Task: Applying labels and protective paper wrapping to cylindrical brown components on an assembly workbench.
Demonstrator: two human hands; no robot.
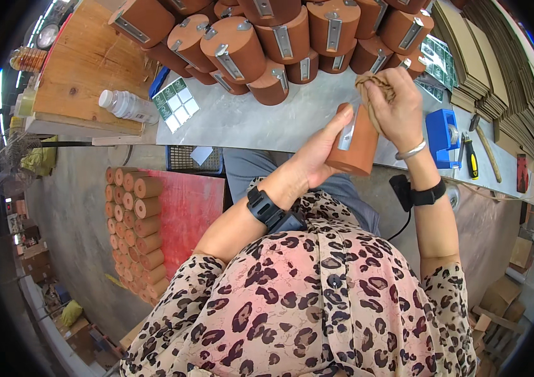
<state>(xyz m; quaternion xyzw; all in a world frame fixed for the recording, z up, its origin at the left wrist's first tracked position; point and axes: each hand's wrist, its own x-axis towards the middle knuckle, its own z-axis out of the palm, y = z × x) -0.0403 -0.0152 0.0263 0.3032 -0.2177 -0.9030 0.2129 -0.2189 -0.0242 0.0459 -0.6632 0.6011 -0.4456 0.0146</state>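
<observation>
My left hand is wrapped round a reddish-brown cylinder with a shiny metal strip along its side. The cylinder is held tilted, just off the near edge of the grey worktable. At its upper end my right hand is closed on a bunched tan cloth, which hangs against the cylinder's side. Whether the cloth is pressed on the end face cannot be made out, since my fingers hide part of it.
Similar cylinders are piled at the table's back. Label sheets and a plastic bottle lie left; a blue tape dispenser, screwdriver, hammer and cardboard stacks are right. More cylinders lie on a red board.
</observation>
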